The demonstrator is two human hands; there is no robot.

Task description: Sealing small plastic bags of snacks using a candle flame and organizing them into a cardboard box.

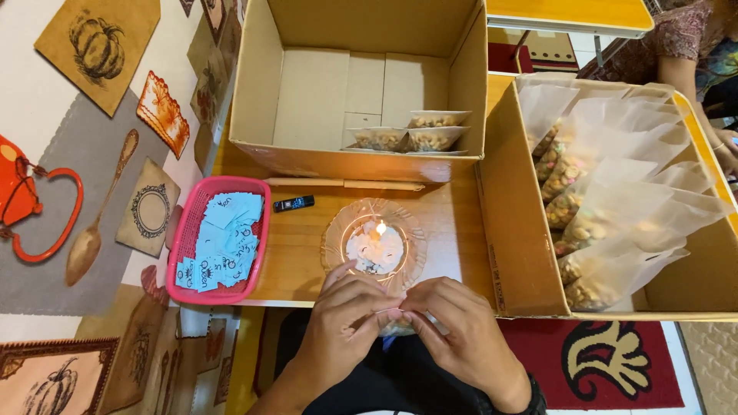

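left hand [342, 319]: fingers curled, pinching a small clear snack bag [396, 328] together with the other hand, just below the glass dish
right hand [461, 330]: fingertips closed on the same bag, touching the left hand's fingertips; dark wristband at the wrist
snack bag: mostly hidden between the two hands, only a bit of clear plastic shows; contents not readable
glass dish [335, 230]: clear, scalloped rim, on the wooden counter [296, 261]; holds a lit tealight candle [376, 244] with a small flame
pink basket [189, 223]: left of the dish, full of light blue paper slips [223, 242]
lighter [294, 204]: small, black, lying up-left of the dish, beside the basket
back cardboard box [254, 84]: behind the dish, open; three filled snack packs [407, 132] in its near right corner
right cardboard box [516, 230]: right of the dish, packed with unsealed clear bags of nuts [600, 223]
other person's arm [703, 92]: far right, beyond the right box
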